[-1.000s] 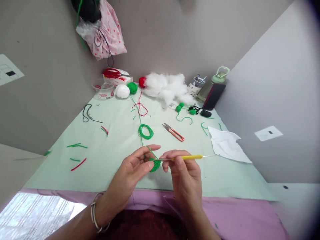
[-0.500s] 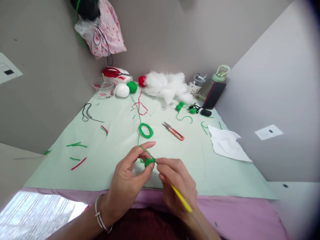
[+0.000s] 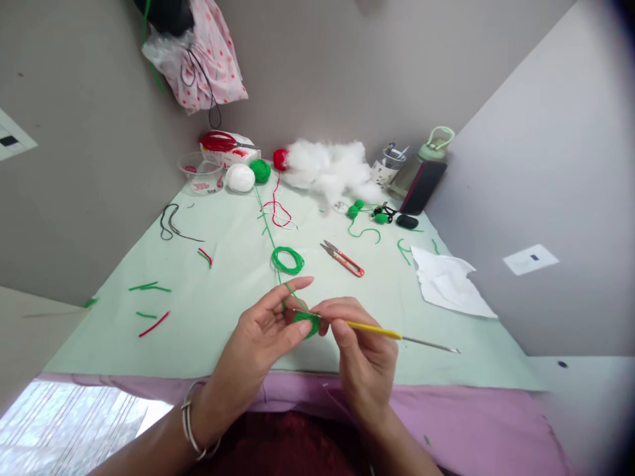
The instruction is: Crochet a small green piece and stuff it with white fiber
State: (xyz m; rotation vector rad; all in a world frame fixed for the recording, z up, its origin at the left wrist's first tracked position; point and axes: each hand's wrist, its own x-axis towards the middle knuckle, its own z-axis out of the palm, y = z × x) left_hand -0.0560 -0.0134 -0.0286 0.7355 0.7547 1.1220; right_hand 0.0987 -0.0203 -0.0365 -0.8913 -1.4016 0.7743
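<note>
Between the thumb and fingers of my left hand (image 3: 268, 330) is a small green crochet piece (image 3: 307, 322). Green yarn runs over the raised left index finger, back past a loose green yarn coil (image 3: 288, 260) to the green yarn ball (image 3: 260, 170). My right hand (image 3: 364, 350) pinches a crochet hook (image 3: 377, 329) with a yellow handle. One metal end of the hook is at the top of the green piece; the other points out to the right. Both hands meet at the piece, and the fingertips behind it are partly hidden.
Orange thread snips (image 3: 342, 258) lie beyond my hands. Farther back are a white yarn ball (image 3: 241, 178), white stuffing (image 3: 327, 168), a clear tub (image 3: 201, 173) and a bottle (image 3: 421, 168) with a phone leaning on it. White paper (image 3: 449, 281) lies right; yarn scraps (image 3: 153, 324) lie left.
My right hand has turned, so the hook has swung from pointing down toward me to nearly level, pointing right. The green piece has shifted slightly right and tilted in my left hand.
</note>
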